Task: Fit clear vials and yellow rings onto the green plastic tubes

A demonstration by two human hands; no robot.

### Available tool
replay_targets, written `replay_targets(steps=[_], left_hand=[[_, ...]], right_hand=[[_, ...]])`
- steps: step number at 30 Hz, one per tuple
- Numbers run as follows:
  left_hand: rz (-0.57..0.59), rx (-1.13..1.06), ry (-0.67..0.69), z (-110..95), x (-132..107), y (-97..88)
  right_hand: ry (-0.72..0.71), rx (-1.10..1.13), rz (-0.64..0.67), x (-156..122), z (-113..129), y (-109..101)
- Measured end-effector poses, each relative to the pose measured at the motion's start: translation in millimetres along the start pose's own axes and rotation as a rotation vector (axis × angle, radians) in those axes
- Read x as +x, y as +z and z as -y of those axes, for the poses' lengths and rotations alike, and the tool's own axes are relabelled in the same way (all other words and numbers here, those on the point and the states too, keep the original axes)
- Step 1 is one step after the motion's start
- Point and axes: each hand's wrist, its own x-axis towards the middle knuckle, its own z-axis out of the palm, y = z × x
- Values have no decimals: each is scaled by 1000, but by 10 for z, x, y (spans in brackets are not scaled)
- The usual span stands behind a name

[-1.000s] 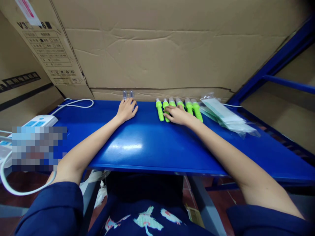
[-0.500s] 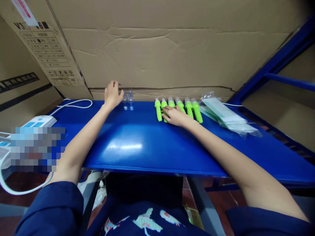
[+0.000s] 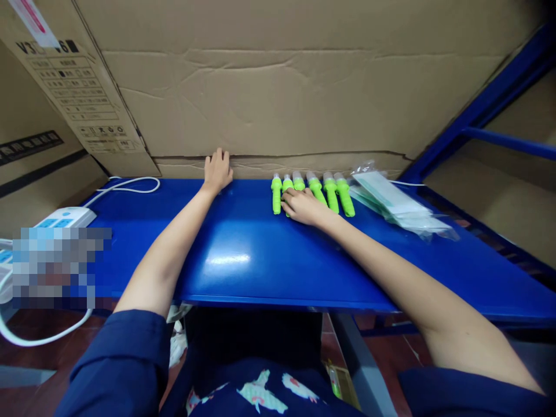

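Observation:
Several bright green tubes (image 3: 344, 197) with clear caps lie side by side at the back of the blue table (image 3: 260, 255). My right hand (image 3: 303, 206) rests on the left tubes of that row, fingers lying loosely over them. My left hand (image 3: 217, 169) is at the table's back edge, fingers stretched up against the cardboard wall (image 3: 269, 92). It covers the spot where two small clear vials stood, and they are hidden behind it.
A stack of clear plastic pouches (image 3: 395, 204) lies right of the tubes. A white power strip (image 3: 65, 217) and its white cable (image 3: 125, 186) sit at the left. Printed cardboard boxes (image 3: 73, 81) stand at the left, a blue rack frame (image 3: 486, 113) at the right.
My left hand lifted from the table, swung left of the two clear vials, then came back right and now covers them. The right hand has stayed on the green tubes.

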Motion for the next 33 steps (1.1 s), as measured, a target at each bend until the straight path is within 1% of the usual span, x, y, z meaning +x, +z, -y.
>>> replay_targets(steps=[4, 8, 13, 17, 21, 24, 27, 33], left_hand=[[14, 13, -6, 2, -37, 117], [-5, -1, -21, -6, -35, 180], [-6, -22, -32, -28, -15, 205], [-2, -63, -1, 2, -2, 205], [21, -130, 20, 38, 12, 205], [34, -163, 32, 28, 3, 176], [66, -163, 70, -3, -23, 106], [133, -16, 166, -63, -127, -61]], right_hand=[[-10, -1, -6, 12, -10, 30], [-19, 2, -1, 20, -29, 39], [26, 18, -7, 2, -26, 8], [81, 57, -52, -24, -11, 5], [134, 123, -68, -29, -20, 42], [177, 188, -82, -15, -40, 80], [194, 239, -94, 1, -56, 106], [216, 276, -54, 12, -71, 117]])
